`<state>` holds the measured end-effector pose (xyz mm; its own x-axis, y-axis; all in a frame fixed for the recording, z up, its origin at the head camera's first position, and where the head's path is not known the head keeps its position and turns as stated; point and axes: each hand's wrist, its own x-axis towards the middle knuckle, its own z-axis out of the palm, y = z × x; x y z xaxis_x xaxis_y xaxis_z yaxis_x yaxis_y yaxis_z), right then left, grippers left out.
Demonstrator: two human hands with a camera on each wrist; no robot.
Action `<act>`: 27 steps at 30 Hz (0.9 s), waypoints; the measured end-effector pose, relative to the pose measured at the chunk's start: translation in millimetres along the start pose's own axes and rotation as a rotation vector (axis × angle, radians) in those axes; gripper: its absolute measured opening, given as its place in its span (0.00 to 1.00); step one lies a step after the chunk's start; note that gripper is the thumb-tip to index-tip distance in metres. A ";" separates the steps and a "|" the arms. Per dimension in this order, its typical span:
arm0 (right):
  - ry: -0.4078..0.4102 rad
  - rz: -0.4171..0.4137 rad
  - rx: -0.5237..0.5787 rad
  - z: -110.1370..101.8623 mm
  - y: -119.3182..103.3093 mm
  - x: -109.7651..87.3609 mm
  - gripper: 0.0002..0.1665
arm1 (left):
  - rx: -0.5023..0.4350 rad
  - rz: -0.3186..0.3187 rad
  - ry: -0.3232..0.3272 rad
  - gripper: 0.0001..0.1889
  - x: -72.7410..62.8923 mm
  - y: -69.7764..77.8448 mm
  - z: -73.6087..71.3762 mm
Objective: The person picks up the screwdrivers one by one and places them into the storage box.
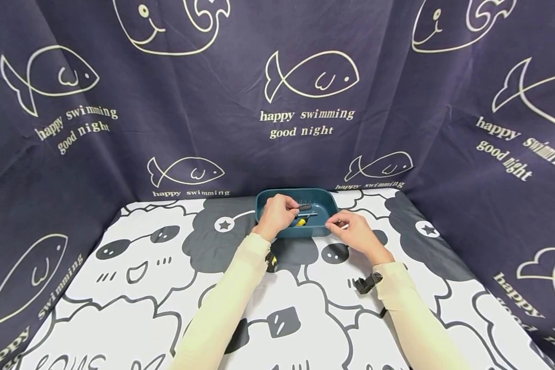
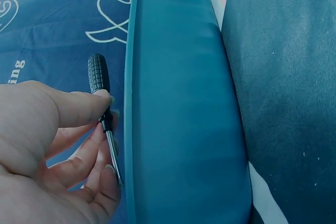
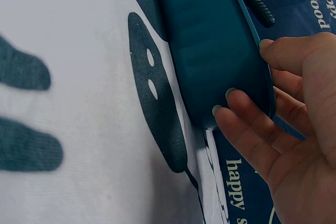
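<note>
My left hand [image 1: 279, 211] pinches a small screwdriver [image 2: 98, 74] by the lower part of its black ribbed handle, between thumb and fingers. Its thin metal shaft points back toward the palm in the left wrist view. This hand is over the left part of a teal bin [image 1: 264, 194], with the handle above the inside. At the front right corner, my right hand [image 1: 351, 232] grips the rim, thumb at the edge and some fingertips against the outer wall. Inside lie a yellow-and-black item [image 1: 301, 222] and a slim silvery rod [image 1: 308, 215], both partly hidden.
The bin stands at the back of a table covered by a white cloth [image 1: 139, 313] with dark cartoon drawings. Close behind hangs a navy curtain [image 1: 240, 139] with fish prints, which also encloses both sides. Each wrist wears a black camera mount [image 1: 369, 282].
</note>
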<state>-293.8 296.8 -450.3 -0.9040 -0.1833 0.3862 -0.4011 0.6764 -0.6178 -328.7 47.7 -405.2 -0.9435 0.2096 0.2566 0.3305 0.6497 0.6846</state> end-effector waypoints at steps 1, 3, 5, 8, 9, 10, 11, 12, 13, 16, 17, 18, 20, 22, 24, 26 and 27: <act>-0.001 0.001 -0.003 0.1 0.3 -0.1 0.03 | 0.001 -0.001 -0.001 0.06 -0.2 0.3 0.6; -0.003 0.006 -0.008 0.3 0.3 -0.3 0.03 | 0.003 -0.003 -0.004 0.06 -0.2 0.2 1.6; -0.005 0.007 -0.011 0.3 0.4 -0.3 0.03 | 0.005 -0.009 -0.010 0.06 -0.7 0.1 2.3; -0.008 0.004 -0.012 0.0 0.0 0.1 0.03 | 0.005 -0.020 -0.014 0.06 -1.0 -0.2 2.8; -0.007 0.004 -0.012 -0.3 -0.3 0.1 0.03 | 0.001 -0.023 -0.017 0.06 -1.1 -0.1 3.1; -0.006 0.001 -0.012 -0.4 -0.3 0.4 0.03 | -0.002 -0.025 -0.018 0.06 -1.2 -0.1 3.1; -0.006 0.004 -0.012 -0.7 -0.9 0.4 0.03 | -0.004 -0.024 -0.019 0.06 -1.1 0.0 3.3; -0.006 0.007 -0.012 -0.9 -1.4 0.3 0.03 | -0.007 -0.022 -0.021 0.06 -1.1 0.1 3.5; -0.006 0.009 -0.014 -1.1 -1.8 0.2 0.03 | -0.008 -0.019 -0.023 0.06 -1.0 0.2 3.8; -0.008 0.011 -0.014 -1.2 -2.7 0.1 0.03 | -0.010 -0.022 -0.030 0.06 -0.9 0.1 4.9; -0.009 0.013 -0.015 -1.3 -2.9 -0.2 0.03 | -0.009 -0.025 -0.032 0.06 -1.0 0.0 5.2; -0.010 0.013 -0.015 -1.3 -3.0 -0.2 0.03 | -0.010 -0.029 -0.035 0.06 -1.1 -0.1 5.6; -0.010 0.012 -0.017 -1.5 -2.8 -0.3 0.03 | -0.010 -0.038 -0.038 0.06 -1.1 -0.4 6.2; -0.010 0.014 -0.014 -1.7 -2.7 -0.5 0.03 | -0.011 -0.049 -0.039 0.05 -1.1 -1.0 6.8; -0.009 0.011 -0.011 -1.6 -2.6 -0.6 0.03 | -0.012 -0.057 -0.041 0.05 -1.1 -1.6 7.3; -0.008 0.008 -0.012 -1.6 -2.1 -0.7 0.02 | -0.008 -0.061 -0.041 0.05 -0.5 -2.6 8.0; -0.009 0.009 -0.010 -1.5 -2.5 -1.0 0.03 | -0.008 -0.061 -0.042 0.05 -0.5 -3.0 8.5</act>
<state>-291.8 296.3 -448.1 -0.9091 -0.1832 0.3742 -0.3911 0.6849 -0.6148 -329.4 51.9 -413.2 -0.9620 0.2003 0.1857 0.2725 0.6561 0.7037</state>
